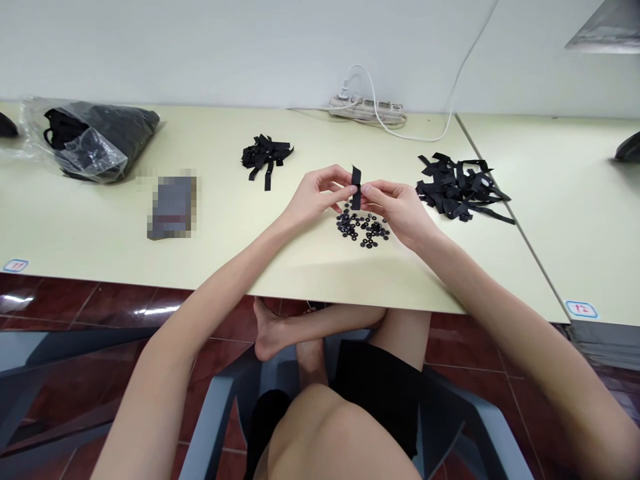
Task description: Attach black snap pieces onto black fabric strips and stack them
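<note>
A short black fabric strip [356,177] stands upright between my two hands, above the table. My left hand [325,190] pinches it from the left with thumb and fingers. From the other side, my right hand [395,203] closes thumb and forefinger at the strip's middle; whether a small part is also between those fingertips is hidden. Just below the hands lie many small round black snap buttons [370,233], scattered in a loose cluster. A small pile of black strips [265,155] sits beyond my left hand, and a bigger heap of strips [455,187] lies to the right.
A clear plastic bag [107,143] with black items rests at the table's left. Near it is a blurred dark box [173,207]. A power strip [367,109] with a white cable runs along the wall. The pale table's [300,267] front edge is just above my legs.
</note>
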A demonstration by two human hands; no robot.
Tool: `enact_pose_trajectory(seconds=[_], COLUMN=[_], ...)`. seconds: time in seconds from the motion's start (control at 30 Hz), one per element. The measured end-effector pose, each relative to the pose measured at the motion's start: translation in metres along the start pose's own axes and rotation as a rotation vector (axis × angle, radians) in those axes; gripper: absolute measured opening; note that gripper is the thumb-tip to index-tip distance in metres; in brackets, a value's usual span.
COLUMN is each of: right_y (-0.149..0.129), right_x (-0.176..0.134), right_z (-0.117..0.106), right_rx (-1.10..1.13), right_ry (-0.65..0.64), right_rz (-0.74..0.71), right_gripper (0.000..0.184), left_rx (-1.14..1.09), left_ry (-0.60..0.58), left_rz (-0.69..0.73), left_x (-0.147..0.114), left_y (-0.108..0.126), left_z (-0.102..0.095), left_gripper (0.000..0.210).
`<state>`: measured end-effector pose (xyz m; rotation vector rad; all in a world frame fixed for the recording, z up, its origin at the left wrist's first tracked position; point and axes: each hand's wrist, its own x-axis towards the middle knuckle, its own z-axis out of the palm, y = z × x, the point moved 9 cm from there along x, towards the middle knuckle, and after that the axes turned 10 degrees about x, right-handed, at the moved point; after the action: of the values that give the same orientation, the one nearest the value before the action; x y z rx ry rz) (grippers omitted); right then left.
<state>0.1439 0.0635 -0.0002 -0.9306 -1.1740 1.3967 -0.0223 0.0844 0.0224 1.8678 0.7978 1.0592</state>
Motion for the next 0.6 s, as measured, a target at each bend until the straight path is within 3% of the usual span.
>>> enact_pose_trajectory(seconds=[0.17,0.33,0.6], right_y=[0.002,0.002,0.005], right_x=[-0.002,-0.003,-0.003], right_z=[0.005,0.003,0.003], right_rx=[0.037,0.031,0.079], right_ry=[-0.026,0.005,-0.009], right_rz=[0.04,0.043,0.078], right_gripper=[0.04,0.037,0.042], left_rx=[0.071,0.122,0.223], left_ry=[0.07,0.042,0.095], left_rz=[0.046,0.076,0.12], left_x=[-0.003,-0.006,-0.007], left_y=[0.008,0.018,0.021], left_z=[-0.004,0.002,-0.001], left_gripper=[0.021,0.009,0.016])
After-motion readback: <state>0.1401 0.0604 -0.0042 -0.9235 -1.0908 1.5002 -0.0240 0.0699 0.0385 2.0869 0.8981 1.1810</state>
